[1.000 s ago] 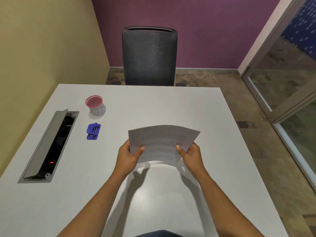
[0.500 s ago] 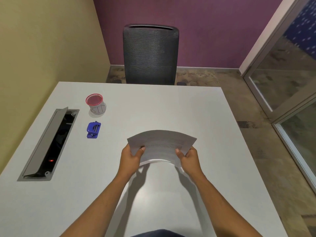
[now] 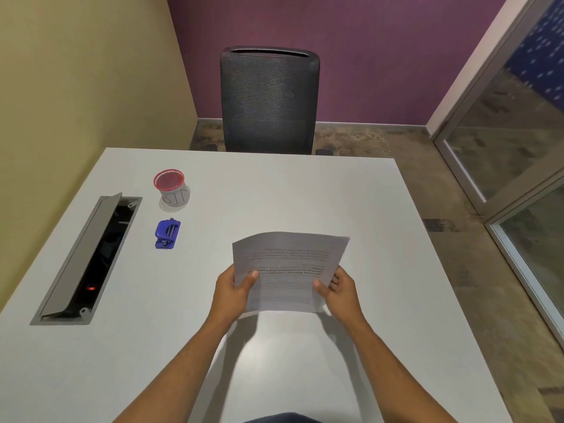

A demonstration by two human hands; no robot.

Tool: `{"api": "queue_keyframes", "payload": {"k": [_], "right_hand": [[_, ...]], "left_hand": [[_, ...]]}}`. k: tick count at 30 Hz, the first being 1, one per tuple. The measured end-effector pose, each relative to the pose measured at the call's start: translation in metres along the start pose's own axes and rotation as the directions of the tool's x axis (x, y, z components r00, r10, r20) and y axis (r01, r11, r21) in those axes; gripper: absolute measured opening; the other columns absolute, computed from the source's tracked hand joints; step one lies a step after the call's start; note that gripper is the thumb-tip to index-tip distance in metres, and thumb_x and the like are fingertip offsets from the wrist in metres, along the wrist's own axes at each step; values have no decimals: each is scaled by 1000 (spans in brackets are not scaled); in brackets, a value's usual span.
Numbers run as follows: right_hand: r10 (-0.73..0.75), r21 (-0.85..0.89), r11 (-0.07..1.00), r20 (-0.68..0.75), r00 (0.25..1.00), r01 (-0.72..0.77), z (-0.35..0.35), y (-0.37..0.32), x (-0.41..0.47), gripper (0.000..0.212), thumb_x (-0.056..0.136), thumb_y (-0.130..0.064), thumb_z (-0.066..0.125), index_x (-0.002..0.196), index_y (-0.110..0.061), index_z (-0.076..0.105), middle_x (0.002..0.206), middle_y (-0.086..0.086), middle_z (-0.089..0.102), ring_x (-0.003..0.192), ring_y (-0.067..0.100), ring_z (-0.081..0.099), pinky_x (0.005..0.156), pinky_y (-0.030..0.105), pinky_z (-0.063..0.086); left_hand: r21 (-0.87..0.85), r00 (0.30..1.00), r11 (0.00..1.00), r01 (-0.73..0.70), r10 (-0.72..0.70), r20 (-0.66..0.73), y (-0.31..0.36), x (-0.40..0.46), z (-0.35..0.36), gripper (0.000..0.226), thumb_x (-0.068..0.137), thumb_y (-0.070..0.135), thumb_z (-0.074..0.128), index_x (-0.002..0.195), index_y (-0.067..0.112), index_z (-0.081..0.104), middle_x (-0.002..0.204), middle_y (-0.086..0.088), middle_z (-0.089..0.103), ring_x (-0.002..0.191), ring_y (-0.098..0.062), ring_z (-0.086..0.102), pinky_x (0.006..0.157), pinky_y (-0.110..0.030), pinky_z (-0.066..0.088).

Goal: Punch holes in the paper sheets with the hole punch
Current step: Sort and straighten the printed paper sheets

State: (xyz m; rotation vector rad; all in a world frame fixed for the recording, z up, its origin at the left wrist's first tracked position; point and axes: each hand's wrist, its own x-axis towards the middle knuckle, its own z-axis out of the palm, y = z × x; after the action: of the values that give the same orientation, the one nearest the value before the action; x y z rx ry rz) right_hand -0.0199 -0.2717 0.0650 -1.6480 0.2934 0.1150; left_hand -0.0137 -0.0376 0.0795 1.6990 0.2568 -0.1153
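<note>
— since a moment ago the paper sheets have tipped back up toward the camera; they bowed flatter and lower half a second back, and now the printed face shows again. both hands grip as before.

— how are the hands set?

— left hand is clamped on the left edge of the stack, thumb on top. right hand is clamped on the right edge the same way. they stand apart, the sheets spanning between them, lifted off the white table.

— and the step looks like squaring the stack?

— that's my reading. to do it well, loosen the pinch a little, tap the lower edge on the table so every sheet lines up, then firm the grip again before feeding one edge into the punch. ragged edges would give scattered holes.

— where's the hole punch?

— blue, resting on the table, well to the left of the left hand and slightly farther away, untouched. a red-rimmed cup stands just beyond it, and the open cable tray lies further left.

— so the left hand has the shorter reach.

— likely, yes.
</note>
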Motion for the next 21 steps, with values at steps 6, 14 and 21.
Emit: {"api": "queue_keyframes", "payload": {"k": [6, 14, 21], "right_hand": [[-50, 35, 998, -101, 994, 53, -18, -16, 5, 69, 80, -8, 79, 135, -27, 41, 128, 2, 58, 119, 14, 56, 100, 33, 43], [190, 445, 876, 38, 981, -187, -30, 18, -17, 51, 93, -3, 58, 133, -31, 44, 136, 2, 60, 124, 15, 57, 109, 42, 36], [171, 508, 840, 86, 981, -191, -15, 15, -14, 57, 89, 11, 55, 141, -9, 43, 135, 17, 58, 126, 32, 54, 110, 48, 40]], "left_hand": [[-126, 999, 992, -10, 4, -49, 12, 3, 1, 17, 92, 22, 64, 103, 35, 66, 99, 14, 74, 92, -5, 69, 79, -28, 54], [-498, 999, 867, 6, -32, -44, 28, 4, 15, 32, 94, 12, 59, 124, 25, 60, 120, -3, 69, 111, -24, 65, 91, -38, 53], [-548, 1000, 836, 30, -27, 14, 24, -4, 27, 31, 94, 11, 59, 115, 33, 66, 122, -2, 70, 114, -20, 65, 91, -35, 53]]}}
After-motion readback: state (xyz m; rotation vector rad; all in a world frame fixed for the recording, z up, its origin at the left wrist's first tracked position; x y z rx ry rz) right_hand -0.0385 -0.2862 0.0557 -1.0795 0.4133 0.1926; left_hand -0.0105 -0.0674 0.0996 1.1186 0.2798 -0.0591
